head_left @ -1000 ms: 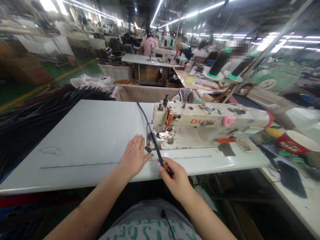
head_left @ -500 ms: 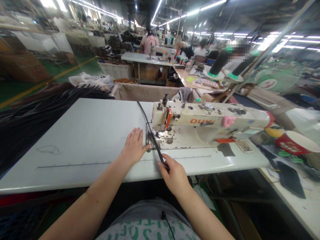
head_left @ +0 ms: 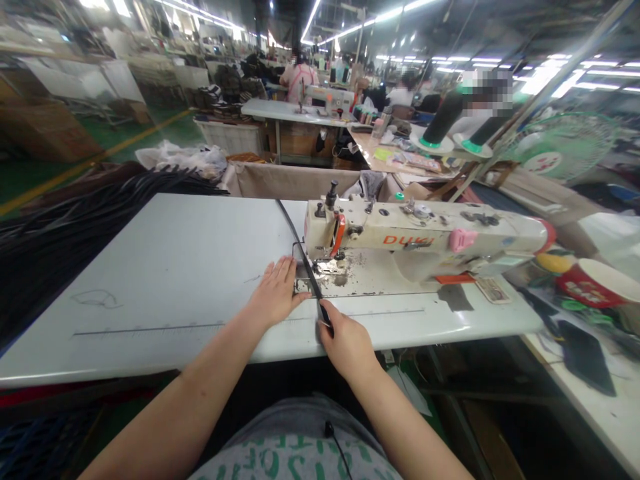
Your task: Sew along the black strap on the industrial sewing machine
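Note:
A long, narrow black strip (head_left: 291, 223) runs from the far edge of the pale sewing table (head_left: 190, 267), past the needle end of the white sewing machine (head_left: 425, 230), toward me. My right hand (head_left: 347, 339) pinches its near end close to the table's front edge. Just left of the strip, my left hand (head_left: 276, 293) lies flat on the table, fingers spread, its thumb pointing at the strip. The strip lies beside the metal presser area (head_left: 330, 267).
A heap of long black strips (head_left: 75, 227) lies left of the table. Behind it is a fabric-lined bin (head_left: 285, 181). Thread cones (head_left: 443, 120) stand at the back right, near a green fan (head_left: 565, 147). A red bowl (head_left: 595, 283) sits at the right. People sit farther back.
My left hand has slid slightly right, closer to the strip. My right hand has moved a little forward along the strip, and its near end is now more covered by the fingers.

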The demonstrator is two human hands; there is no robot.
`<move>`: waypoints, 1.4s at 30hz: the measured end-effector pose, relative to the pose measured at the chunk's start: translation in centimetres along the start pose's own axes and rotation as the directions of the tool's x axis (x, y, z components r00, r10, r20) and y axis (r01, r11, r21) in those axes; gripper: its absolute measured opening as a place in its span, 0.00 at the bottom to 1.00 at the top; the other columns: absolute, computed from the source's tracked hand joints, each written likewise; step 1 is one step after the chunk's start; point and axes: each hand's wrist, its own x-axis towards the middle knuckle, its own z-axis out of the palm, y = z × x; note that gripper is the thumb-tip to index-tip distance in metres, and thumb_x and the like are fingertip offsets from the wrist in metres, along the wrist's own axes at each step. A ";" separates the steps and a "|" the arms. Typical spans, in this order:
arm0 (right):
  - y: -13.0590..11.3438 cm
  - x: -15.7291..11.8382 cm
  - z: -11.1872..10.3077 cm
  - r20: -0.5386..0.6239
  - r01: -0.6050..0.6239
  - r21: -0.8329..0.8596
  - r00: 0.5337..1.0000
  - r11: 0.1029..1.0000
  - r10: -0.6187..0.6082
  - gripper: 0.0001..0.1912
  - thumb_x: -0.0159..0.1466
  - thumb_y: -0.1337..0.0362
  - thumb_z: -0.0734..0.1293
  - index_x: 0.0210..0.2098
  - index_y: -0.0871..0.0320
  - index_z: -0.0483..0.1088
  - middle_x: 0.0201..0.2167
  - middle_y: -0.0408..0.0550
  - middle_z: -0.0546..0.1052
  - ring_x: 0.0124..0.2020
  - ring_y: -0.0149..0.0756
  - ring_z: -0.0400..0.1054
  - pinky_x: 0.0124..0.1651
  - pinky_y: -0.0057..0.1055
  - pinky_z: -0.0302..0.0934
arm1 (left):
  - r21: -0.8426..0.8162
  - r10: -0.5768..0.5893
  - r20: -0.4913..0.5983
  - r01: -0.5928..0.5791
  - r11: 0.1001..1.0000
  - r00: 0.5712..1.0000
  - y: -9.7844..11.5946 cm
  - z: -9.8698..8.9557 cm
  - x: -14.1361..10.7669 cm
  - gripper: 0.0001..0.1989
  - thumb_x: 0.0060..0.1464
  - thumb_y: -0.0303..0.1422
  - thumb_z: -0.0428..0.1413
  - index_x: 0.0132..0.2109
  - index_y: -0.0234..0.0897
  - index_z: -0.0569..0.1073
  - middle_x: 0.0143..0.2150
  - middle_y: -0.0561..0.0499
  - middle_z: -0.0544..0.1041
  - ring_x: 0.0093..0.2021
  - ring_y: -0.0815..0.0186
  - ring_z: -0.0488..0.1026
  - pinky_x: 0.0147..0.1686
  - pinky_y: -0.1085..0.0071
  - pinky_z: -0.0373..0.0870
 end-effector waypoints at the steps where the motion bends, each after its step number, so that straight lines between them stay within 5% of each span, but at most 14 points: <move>1: -0.1 0.1 0.0 0.005 -0.001 -0.006 1.000 1.000 0.001 0.25 0.71 0.64 0.64 0.68 0.55 0.68 0.43 0.56 0.87 0.40 0.46 0.82 0.43 0.34 0.69 | 0.001 0.007 -0.012 -0.007 1.000 1.000 0.1 -0.1 -0.1 0.44 0.68 0.56 0.46 0.75 0.24 0.53 0.77 0.28 0.53 0.78 0.44 0.50 0.74 0.46 0.47; 8: -0.1 0.4 0.0 0.024 0.002 -0.025 1.000 1.000 -0.001 0.26 0.71 0.65 0.63 0.68 0.57 0.68 0.44 0.57 0.87 0.41 0.47 0.82 0.43 0.35 0.69 | -0.017 0.052 -0.005 -0.052 0.998 0.999 0.6 -1.3 -0.5 0.44 0.67 0.56 0.46 0.76 0.28 0.53 0.79 0.31 0.50 0.78 0.44 0.50 0.74 0.42 0.48; 16: -0.2 0.4 -0.1 0.030 -0.007 -0.029 1.000 1.000 0.007 0.26 0.71 0.65 0.64 0.68 0.57 0.68 0.44 0.56 0.87 0.41 0.49 0.83 0.43 0.36 0.69 | -0.079 0.146 0.028 -0.144 0.986 0.989 0.6 -1.5 -0.8 0.35 0.71 0.51 0.45 0.75 0.34 0.58 0.76 0.39 0.60 0.77 0.50 0.54 0.76 0.39 0.38; 22: -0.3 0.5 -0.3 0.045 -0.016 -0.034 0.999 0.999 0.017 0.27 0.71 0.65 0.64 0.68 0.56 0.67 0.45 0.56 0.87 0.42 0.49 0.83 0.43 0.35 0.69 | -0.170 0.185 -0.027 -0.187 0.967 0.982 0.4 -1.0 -0.6 0.35 0.71 0.50 0.46 0.75 0.32 0.58 0.75 0.36 0.62 0.76 0.52 0.58 0.75 0.51 0.54; 42: -1.0 1.3 -0.4 0.060 -0.027 -0.086 0.998 0.996 0.032 0.27 0.71 0.65 0.63 0.69 0.60 0.66 0.44 0.58 0.86 0.43 0.51 0.83 0.42 0.36 0.69 | -0.067 0.171 -0.023 -0.172 0.983 0.985 0.7 -1.6 0.2 0.30 0.72 0.50 0.45 0.72 0.43 0.64 0.74 0.45 0.65 0.74 0.53 0.61 0.67 0.53 0.65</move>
